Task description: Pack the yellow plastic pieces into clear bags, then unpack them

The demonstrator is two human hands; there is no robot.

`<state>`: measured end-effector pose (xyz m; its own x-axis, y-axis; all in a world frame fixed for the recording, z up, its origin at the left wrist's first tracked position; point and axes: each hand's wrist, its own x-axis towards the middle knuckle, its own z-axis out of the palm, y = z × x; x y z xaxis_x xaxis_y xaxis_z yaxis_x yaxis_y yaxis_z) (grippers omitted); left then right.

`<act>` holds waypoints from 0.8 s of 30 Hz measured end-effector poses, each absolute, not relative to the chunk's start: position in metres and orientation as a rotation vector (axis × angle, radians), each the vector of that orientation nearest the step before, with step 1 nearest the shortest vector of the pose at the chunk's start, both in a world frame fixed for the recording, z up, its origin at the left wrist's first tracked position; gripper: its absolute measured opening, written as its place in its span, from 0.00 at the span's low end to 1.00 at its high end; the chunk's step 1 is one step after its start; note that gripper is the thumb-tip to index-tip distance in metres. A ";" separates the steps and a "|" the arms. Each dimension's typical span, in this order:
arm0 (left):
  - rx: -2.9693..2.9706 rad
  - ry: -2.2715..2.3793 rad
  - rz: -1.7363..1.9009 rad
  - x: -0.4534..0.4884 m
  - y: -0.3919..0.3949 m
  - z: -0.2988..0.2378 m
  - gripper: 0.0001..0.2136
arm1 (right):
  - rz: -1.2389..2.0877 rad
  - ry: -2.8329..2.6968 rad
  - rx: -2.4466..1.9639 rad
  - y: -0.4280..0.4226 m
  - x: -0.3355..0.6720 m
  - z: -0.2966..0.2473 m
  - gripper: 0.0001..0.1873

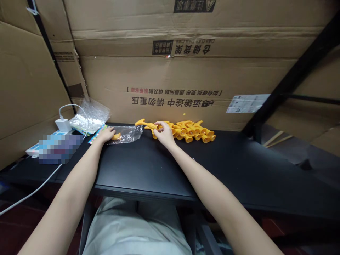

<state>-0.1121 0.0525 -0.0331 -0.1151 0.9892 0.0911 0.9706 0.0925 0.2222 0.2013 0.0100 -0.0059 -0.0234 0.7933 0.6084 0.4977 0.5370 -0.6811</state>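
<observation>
A pile of several yellow plastic toy pieces (192, 131) lies at the back of the black table (159, 166). My right hand (164, 131) rests at the pile's left end, fingers curled on a yellow piece (145, 123) that sticks out to the left. My left hand (106, 135) lies on a clear plastic bag (127, 134), pinching it where a small yellow piece (116, 136) sits inside the bag.
Cardboard boxes (172, 71) wall in the back and left. At the far left lie more clear bags (90, 115), a white charger (63, 124) with its cable, and a colourful card. A black frame bar (292, 78) slants at the right.
</observation>
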 end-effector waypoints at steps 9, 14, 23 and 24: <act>2.050 2.221 0.317 -0.112 0.050 -0.029 0.26 | 0.278 -1.953 -1.155 0.002 0.195 -0.009 0.15; 2.102 2.032 0.250 -0.106 0.042 -0.019 0.28 | 0.479 -1.957 -1.114 0.003 0.185 -0.017 0.16; 2.017 1.720 0.378 -0.081 0.016 -0.001 0.28 | 0.730 -1.810 -1.183 0.000 0.163 -0.023 0.17; 1.969 1.690 0.432 -0.078 0.014 0.000 0.28 | 0.740 -1.782 -1.184 -0.002 0.161 -0.023 0.17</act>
<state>-0.0781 0.0139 0.0003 0.1764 0.9807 -0.0839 0.8200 -0.0993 0.5637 0.1609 -0.0015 -0.0227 -0.1906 0.9261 0.3257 0.4231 0.3769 -0.8240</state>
